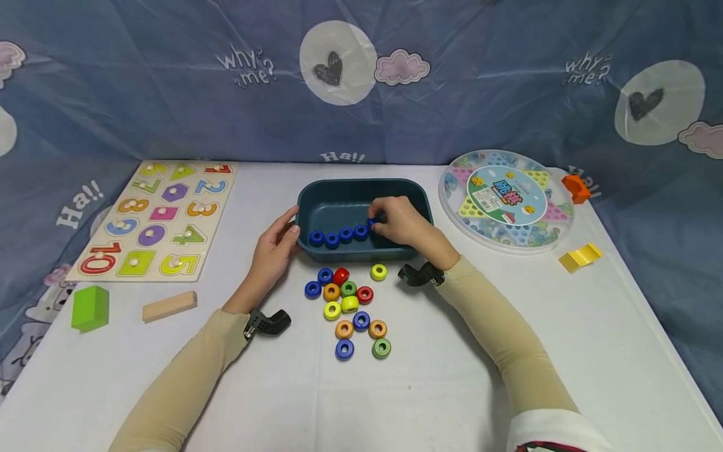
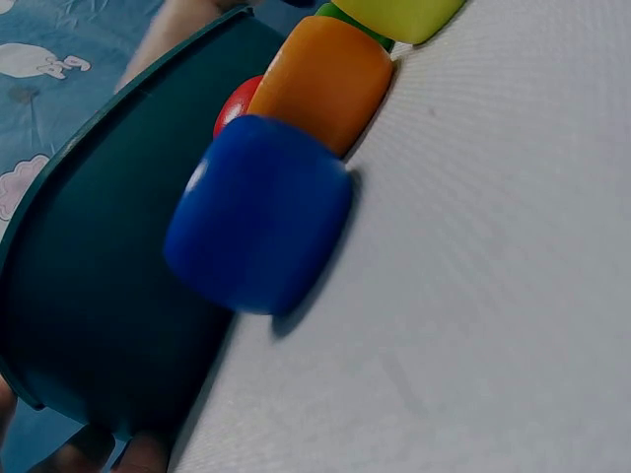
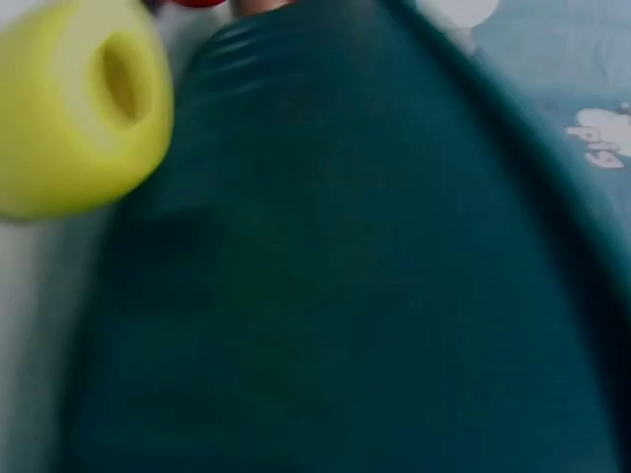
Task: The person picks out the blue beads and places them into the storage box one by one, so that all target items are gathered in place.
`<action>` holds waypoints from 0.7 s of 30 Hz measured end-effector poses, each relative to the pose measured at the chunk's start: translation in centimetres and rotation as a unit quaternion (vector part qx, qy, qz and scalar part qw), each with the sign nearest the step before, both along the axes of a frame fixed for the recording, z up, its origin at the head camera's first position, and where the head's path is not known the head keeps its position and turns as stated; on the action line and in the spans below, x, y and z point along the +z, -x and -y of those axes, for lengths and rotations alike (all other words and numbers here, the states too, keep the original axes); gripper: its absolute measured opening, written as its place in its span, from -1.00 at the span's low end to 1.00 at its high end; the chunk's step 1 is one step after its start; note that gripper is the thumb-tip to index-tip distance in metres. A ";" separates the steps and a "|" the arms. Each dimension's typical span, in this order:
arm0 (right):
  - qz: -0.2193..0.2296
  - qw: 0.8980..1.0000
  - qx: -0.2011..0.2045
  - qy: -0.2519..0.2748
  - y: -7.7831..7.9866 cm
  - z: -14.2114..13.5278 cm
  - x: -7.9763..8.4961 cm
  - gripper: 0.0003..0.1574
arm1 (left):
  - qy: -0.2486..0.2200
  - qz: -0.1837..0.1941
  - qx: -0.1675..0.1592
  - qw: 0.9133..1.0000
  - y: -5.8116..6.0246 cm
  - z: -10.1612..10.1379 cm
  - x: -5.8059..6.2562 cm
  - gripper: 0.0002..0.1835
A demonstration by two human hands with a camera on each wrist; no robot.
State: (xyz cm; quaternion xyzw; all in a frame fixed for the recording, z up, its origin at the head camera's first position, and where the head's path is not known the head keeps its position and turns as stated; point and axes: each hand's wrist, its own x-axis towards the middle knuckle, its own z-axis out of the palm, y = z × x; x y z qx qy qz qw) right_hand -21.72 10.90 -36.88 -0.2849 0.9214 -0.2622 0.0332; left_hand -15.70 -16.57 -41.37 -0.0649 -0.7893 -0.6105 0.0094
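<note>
A dark teal bin [image 1: 361, 256] stands on the white table with several blue beads [image 1: 346, 235] in a line along its near inner side. Inside its right part, my right hand [image 1: 398, 221] pinches one more blue bead [image 1: 371, 222], partly hidden by the fingers. My left hand [image 1: 273, 251] rests against the bin's left end, fingers and thumb on the outside; the left wrist view shows its fingertips [image 2: 143, 453] at the teal wall. In front of the bin lie loose ring beads, among them a yellow bead [image 3: 84, 108], an orange bead [image 2: 325, 84] and a red bead [image 1: 364, 295].
To the left lie a number puzzle board [image 1: 189, 270], a green block [image 1: 90, 309] and a wooden block [image 1: 169, 306]. On the right are a round, clear-lidded game box [image 1: 507, 196], an orange block [image 1: 576, 188] and a yellow block [image 1: 580, 257]. A printed blue cloth [image 1: 361, 132] hangs behind the table.
</note>
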 end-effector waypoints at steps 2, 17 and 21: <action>0.015 1.000 -0.004 -0.018 0.3 0.0 -0.4 -0.81 | 0.000 -0.003 0.000 1.000 0.0 0.0 0.0 -0.49; 0.037 0.999 0.000 -0.024 0.3 0.1 -0.6 -0.67 | 0.021 0.011 0.004 1.000 -1.3 -0.6 2.5 -0.49; 0.035 0.999 0.004 -0.020 0.2 0.0 -0.5 -0.66 | 0.019 0.008 0.004 1.000 -1.2 -0.6 2.3 -0.49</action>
